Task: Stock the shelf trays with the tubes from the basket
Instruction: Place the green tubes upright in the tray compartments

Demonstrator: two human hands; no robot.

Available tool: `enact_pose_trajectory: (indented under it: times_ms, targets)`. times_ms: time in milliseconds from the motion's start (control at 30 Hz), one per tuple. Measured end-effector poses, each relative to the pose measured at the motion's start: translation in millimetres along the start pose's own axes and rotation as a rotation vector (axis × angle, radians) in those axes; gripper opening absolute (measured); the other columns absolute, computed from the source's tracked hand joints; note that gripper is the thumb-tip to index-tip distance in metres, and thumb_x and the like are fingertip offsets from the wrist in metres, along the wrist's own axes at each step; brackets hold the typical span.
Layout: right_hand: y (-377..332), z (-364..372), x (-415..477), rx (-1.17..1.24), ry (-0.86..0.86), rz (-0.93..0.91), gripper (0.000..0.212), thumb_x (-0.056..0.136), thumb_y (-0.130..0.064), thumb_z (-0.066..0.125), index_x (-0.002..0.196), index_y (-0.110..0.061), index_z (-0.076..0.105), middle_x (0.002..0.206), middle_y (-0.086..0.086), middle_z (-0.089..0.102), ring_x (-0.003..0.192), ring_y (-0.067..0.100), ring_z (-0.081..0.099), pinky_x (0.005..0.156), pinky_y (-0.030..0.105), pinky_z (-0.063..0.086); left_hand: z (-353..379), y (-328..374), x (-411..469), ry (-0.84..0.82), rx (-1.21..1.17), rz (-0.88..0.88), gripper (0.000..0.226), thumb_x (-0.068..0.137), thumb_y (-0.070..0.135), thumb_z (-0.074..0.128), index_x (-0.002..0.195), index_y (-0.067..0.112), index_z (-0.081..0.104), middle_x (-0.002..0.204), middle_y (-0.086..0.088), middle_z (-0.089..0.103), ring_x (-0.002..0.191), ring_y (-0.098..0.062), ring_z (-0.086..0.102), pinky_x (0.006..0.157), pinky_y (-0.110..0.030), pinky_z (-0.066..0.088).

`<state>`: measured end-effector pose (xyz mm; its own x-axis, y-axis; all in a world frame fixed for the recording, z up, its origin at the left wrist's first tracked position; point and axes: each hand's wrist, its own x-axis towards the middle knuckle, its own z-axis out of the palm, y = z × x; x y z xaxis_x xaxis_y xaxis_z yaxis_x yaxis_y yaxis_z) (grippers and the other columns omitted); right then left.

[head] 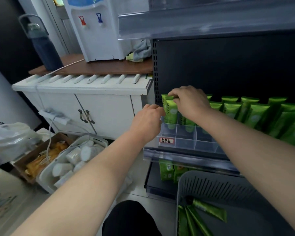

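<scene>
My right hand [189, 103] pinches the green tube [170, 113] upright, slotting it into the tray [186, 143]. I can't tell whether my left hand [146, 123] grips.

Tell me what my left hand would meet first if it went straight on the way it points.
Most likely the upright green tube at the clear tray's left end, pinched at its top by the right hand. The left hand sits beside it; contact is unclear.

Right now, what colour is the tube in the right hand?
The soft plastic tube is bright green, seen best in the head view.
</scene>
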<state>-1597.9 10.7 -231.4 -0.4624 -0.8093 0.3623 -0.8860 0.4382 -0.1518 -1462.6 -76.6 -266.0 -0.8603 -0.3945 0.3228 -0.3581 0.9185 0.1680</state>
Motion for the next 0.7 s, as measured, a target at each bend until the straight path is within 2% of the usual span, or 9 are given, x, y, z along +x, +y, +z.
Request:
enact_pose_trajectory:
  times_ms: [200, 300, 433, 600, 700]
  targets:
    - [16.1, -4.3, -64.0, 0.049, 0.128, -0.058, 0.028, 0.093, -0.013, 0.052, 0.115, -0.023, 0.064, 0.117, 0.002, 0.064, 0.108, 0.026, 0.053, 0.086, 0.038, 0.040, 8.4, 32.3, -19.2, 0.039, -0.072, 0.060, 0.032, 0.088, 0.007, 0.057, 0.118, 0.014, 0.062, 0.120, -0.004, 0.060, 0.109, -0.026, 0.050, 0.087, -0.041, 0.048]
    - [35.7, 8.9, -111.0, 0.057, 0.114, -0.067, 0.026, 0.090, -0.011, 0.055, 0.111, -0.020, 0.068, 0.112, 0.003, 0.067, 0.102, 0.028, 0.057, 0.081, 0.039, 0.044, 24.1, 53.6, -35.9, 0.025, -0.153, 0.101, 0.031, 0.087, 0.005, 0.056, 0.117, 0.010, 0.063, 0.119, -0.009, 0.061, 0.111, -0.030, 0.051, 0.089, -0.038, 0.043]
    - [64.0, 33.0, -174.8, 0.052, 0.068, -0.014, 0.023, 0.086, -0.008, 0.062, 0.104, -0.020, 0.071, 0.103, 0.002, 0.070, 0.091, 0.029, 0.061, 0.072, 0.038, 0.046, 63.3, 84.9, -61.2, -0.035, -0.235, 0.141, 0.028, 0.083, 0.004, 0.058, 0.110, 0.007, 0.065, 0.111, -0.012, 0.064, 0.105, -0.031, 0.055, 0.087, -0.038, 0.045]
    - [94.9, 72.1, -249.5, 0.103, -0.097, 0.109, 0.027, 0.079, -0.003, 0.065, 0.097, -0.022, 0.072, 0.098, 0.002, 0.071, 0.086, 0.028, 0.063, 0.069, 0.038, 0.051, 119.3, 120.5, -91.7, -0.157, -0.348, 0.097, 0.028, 0.080, 0.001, 0.058, 0.105, 0.009, 0.067, 0.108, -0.009, 0.067, 0.103, -0.029, 0.057, 0.090, -0.038, 0.049]
    - [113.6, 102.0, -285.7, 0.093, -0.350, 0.192, 0.031, 0.084, -0.007, 0.058, 0.103, -0.028, 0.071, 0.106, -0.001, 0.068, 0.095, 0.024, 0.061, 0.077, 0.038, 0.052, 152.0, 132.8, -109.3, -0.295, -0.363, -0.025, 0.027, 0.088, 0.008, 0.056, 0.112, 0.012, 0.066, 0.114, -0.007, 0.065, 0.107, -0.024, 0.057, 0.092, -0.035, 0.050]
